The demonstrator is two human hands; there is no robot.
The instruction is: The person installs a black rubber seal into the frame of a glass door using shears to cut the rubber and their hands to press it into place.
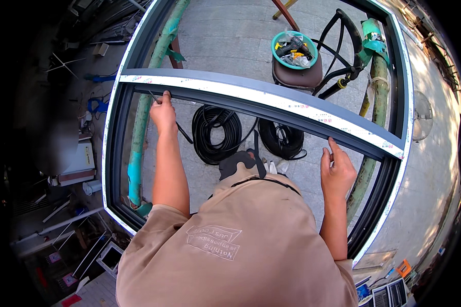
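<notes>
A large dark grey window frame [205, 77] lies in front of me, its crossbar covered in printed white protective film. My left hand [163, 113] is closed round a thin dark rod [154, 97], its fingertips against the near edge of the crossbar toward the left end. Farther right, my right hand [338, 173] touches the same edge with an outstretched index finger. Its thumb stands apart, the other fingers are partly curled, and nothing shows in it. A black rubber strip [261, 110] appears to run along the groove below the crossbar; I cannot make out its ends.
Green-painted poles [139, 133] support the frame. Black coiled strips [212, 134] lie on the floor beneath. Beyond the crossbar, a teal basin [294, 49] of tools and plastic bags sits on a brown seat [297, 77] beside a black metal stand [343, 66]. Clutter fills the left side.
</notes>
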